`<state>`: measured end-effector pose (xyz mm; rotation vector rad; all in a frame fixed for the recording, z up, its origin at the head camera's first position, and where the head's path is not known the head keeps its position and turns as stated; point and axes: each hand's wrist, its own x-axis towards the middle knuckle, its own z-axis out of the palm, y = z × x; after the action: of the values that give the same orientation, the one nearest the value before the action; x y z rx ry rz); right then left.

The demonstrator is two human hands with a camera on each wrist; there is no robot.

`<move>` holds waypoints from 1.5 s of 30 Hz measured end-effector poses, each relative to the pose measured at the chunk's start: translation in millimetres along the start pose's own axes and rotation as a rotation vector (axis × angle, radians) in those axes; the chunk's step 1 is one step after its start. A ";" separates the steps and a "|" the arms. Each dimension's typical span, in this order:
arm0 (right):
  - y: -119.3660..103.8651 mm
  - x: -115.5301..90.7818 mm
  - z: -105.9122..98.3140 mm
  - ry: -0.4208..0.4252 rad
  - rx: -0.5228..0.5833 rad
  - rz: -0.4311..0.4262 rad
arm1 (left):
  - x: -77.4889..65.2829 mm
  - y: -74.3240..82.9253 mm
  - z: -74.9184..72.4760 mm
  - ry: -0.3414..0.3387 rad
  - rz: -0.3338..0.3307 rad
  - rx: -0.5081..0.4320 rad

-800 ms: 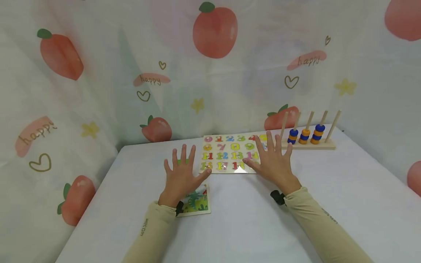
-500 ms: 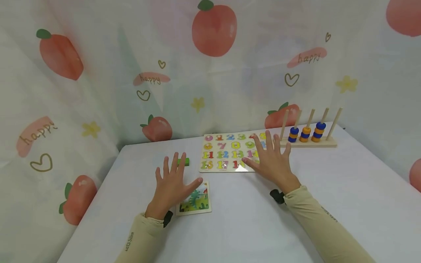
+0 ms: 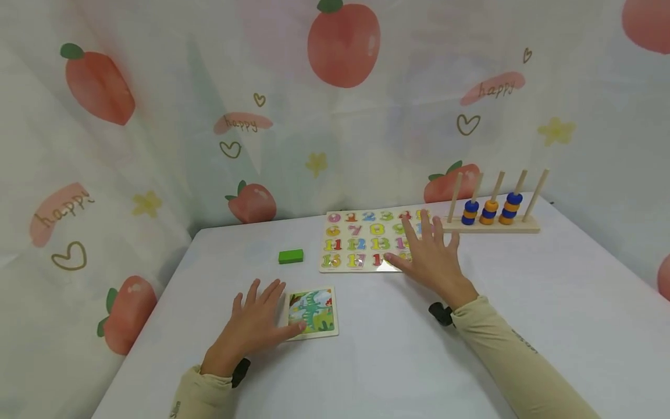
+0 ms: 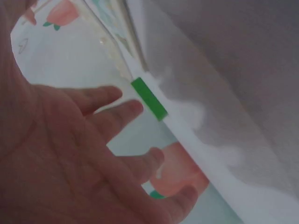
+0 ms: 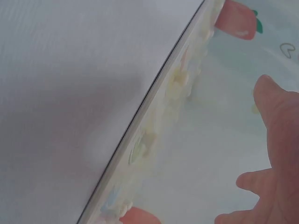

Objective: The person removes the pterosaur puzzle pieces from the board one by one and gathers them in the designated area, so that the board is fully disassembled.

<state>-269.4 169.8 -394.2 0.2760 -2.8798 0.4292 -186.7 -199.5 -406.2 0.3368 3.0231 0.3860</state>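
White-covered table (image 3: 377, 366), backed by a peach-printed cloth (image 3: 209, 70). Left hand (image 3: 251, 326): fingers loosely extended, holding nothing; thumb over the near part of a square dinosaur picture puzzle (image 3: 316, 314), contact cannot be told. Right hand (image 3: 431, 259): fingers spread, holding nothing, raised over the right end of the number board (image 3: 357, 238). Green block (image 3: 291, 256): one, beyond the left fingertips, left of the board and apart from it. Wooden bead rack (image 3: 492, 228): far right, near the cloth; five upright pegs, three bearing blue and orange beads.
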 end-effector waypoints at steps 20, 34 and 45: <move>-56.2 1.5 16.4 -0.114 0.212 -0.125 | 3.7 -13.5 1.1 -0.145 -0.021 -0.020; -116.7 3.1 35.4 -0.239 0.290 -0.302 | 6.8 -12.3 2.7 -0.156 -0.055 -0.011; -151.5 6.2 51.4 -0.333 0.275 -0.448 | 6.6 -11.4 2.8 -0.162 -0.030 -0.004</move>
<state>-252.2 10.7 -400.5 1.1067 -2.9274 0.7466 -195.3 -208.1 -412.1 0.3055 2.8656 0.3447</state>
